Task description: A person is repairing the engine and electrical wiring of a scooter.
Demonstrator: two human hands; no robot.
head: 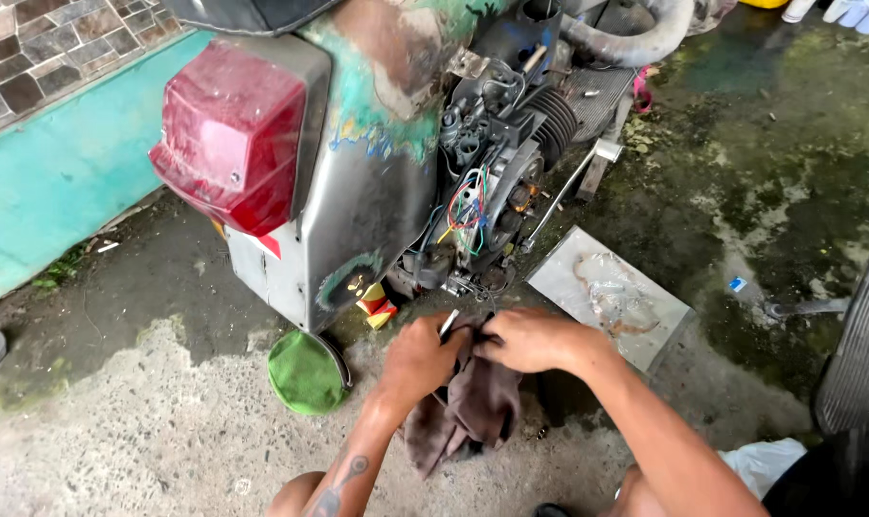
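Note:
My left hand (422, 356) and my right hand (533, 339) meet low in front of an old scooter's exposed engine (496, 163). Both grip a brownish-grey rag (473, 407) that hangs down between them. A small silver metal part (449, 323) pokes out of the rag at my left fingers. The rag hides what else the hands hold. Coloured wires (467, 209) dangle from the engine just above the hands.
The scooter's worn grey body (358, 191) with a red tail light (228, 134) stands at left. A green round cap (305, 371) lies on the concrete beside my left hand. A flat grey tile (607, 292) lies right of the engine. A turquoise wall (61, 172) runs along the left.

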